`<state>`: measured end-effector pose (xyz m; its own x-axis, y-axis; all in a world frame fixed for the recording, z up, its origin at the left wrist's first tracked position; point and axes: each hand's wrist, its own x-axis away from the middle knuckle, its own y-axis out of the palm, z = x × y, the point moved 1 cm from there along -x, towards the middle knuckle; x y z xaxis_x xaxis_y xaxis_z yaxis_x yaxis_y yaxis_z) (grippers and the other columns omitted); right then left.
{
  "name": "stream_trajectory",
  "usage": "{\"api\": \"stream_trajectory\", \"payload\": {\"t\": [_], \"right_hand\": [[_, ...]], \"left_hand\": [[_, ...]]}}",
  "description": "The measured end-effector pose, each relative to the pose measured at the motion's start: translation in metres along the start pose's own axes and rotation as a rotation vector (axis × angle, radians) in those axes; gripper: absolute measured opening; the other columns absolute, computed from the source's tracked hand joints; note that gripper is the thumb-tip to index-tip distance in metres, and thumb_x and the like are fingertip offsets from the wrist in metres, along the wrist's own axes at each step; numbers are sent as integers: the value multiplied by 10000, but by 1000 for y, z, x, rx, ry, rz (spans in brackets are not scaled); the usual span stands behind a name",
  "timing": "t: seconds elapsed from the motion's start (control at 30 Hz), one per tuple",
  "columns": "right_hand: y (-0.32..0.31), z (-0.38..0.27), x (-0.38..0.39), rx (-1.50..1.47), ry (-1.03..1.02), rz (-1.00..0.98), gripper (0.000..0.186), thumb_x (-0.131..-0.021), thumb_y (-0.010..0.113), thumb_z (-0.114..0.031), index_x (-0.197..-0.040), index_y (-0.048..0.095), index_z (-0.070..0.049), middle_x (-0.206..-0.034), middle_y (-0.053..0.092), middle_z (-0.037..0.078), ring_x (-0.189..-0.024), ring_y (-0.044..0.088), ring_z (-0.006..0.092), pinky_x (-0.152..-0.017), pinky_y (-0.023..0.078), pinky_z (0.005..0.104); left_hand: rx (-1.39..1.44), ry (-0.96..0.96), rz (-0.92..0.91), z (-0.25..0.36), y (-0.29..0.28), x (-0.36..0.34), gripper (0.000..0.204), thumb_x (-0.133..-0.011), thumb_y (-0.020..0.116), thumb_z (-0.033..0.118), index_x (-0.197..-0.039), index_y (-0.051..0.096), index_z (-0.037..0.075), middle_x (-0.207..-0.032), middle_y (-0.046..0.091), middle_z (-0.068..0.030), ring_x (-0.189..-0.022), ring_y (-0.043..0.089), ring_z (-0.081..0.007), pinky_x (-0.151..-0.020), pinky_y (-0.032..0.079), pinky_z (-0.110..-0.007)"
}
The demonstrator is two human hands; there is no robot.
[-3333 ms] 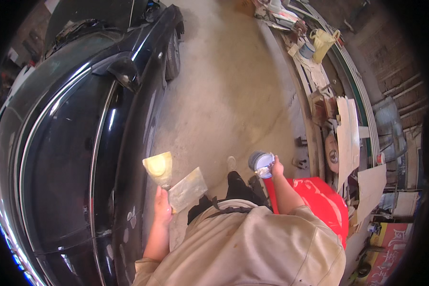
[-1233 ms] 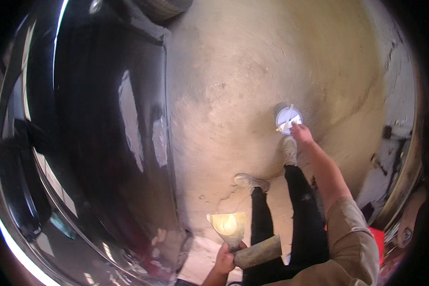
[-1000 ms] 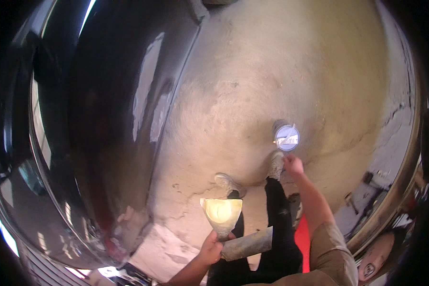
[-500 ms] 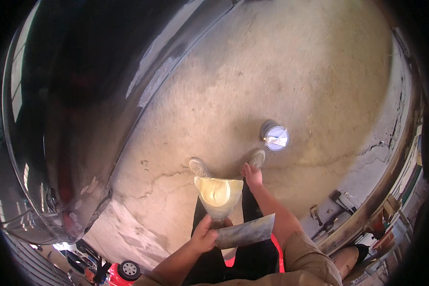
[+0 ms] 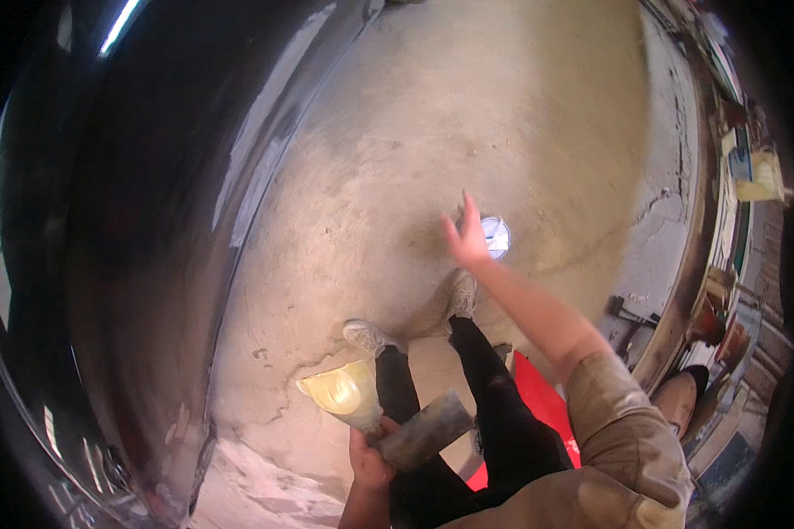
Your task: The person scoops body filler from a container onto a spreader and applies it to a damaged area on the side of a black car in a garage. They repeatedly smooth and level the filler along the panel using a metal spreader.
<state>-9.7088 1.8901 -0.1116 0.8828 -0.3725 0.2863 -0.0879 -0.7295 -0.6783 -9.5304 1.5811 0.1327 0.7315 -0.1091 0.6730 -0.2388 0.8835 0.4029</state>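
Observation:
My left hand [image 5: 370, 460], low in front of my legs, is closed round a putty knife [image 5: 364, 421] whose wide blade carries a mound of creamy yellow filler [image 5: 340, 391]. A dark grey, flat rectangular plate [image 5: 428, 430] sticks out to the right from the same hand; how the fingers grip the two is partly hidden. My right hand [image 5: 468, 236] is stretched forward with its fingers apart and nothing in it. From this view it overlaps the left edge of a round can with a white-and-blue lid [image 5: 497, 236] on the floor; I cannot tell whether they touch.
A glossy black car body [image 5: 141, 229] with grey sanded patches fills the left side. Beneath me is a cracked concrete floor [image 5: 397, 176]. Something red [image 5: 543, 397] shows beside my legs. Along the right wall lie tools and assorted clutter [image 5: 723, 309].
My right hand has moved forward from near my right shoe to beside the can, its fingers spreading. The left hand has dropped back and left, tilting the putty knife leftward.

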Motion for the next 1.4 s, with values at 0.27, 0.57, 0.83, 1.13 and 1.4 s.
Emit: {"api": "stream_trajectory", "payload": {"t": [0.27, 0.57, 0.83, 1.13, 1.4], "right_hand": [[-22, -168, -180, -44, -405, 231, 954, -947, 543, -533, -1531, 97, 76, -1595, 96, 315, -1498, 101, 421, -1218, 141, 445], [85, -333, -277, -621, -571, 514, 802, -1044, 316, -472, -1516, 51, 120, -1574, 30, 370, -1490, 39, 454, -1226, 45, 457], [211, -311, -158, -530, -921, 584, 1045, -923, 332, -726, -1557, -73, 0, -1604, -110, 301, -1485, -87, 485, -1166, -30, 633], [288, -240, -57, -162, -1662, -75, 965, -786, 635, -623, -1444, 385, 36, -1556, 252, 279, -1451, 213, 474, -1162, 129, 646], [199, -254, -164, -372, -1235, 442, 999, -889, 588, -520, -1524, 95, 74, -1572, 4, 370, -1469, 23, 532, -1169, 85, 635]], "left_hand": [[48, 68, -112, 0, -58, -56, 742, -923, 595, 581, -1345, 410, 0, -928, 600, -116, -763, 600, -175, -649, 501, -298], [-69, 187, 100, -46, -92, -119, 392, -1022, 500, 366, -1248, 499, 45, -849, 581, -98, -702, 579, -200, -599, 479, -325], [-34, 243, 165, -93, -141, -185, 437, -1009, 526, 378, -1306, 467, 63, -903, 586, -99, -790, 613, -227, -671, 529, -367], [63, 497, 140, -84, -117, -224, 686, -953, 587, 515, -1412, 378, 50, -943, 568, -91, -826, 608, -212, -723, 526, -363], [-20, 624, -12, -67, -99, -223, 833, -914, 603, 576, -1459, 316, 15, -976, 555, -98, -830, 564, -190, -738, 476, -322]]}}
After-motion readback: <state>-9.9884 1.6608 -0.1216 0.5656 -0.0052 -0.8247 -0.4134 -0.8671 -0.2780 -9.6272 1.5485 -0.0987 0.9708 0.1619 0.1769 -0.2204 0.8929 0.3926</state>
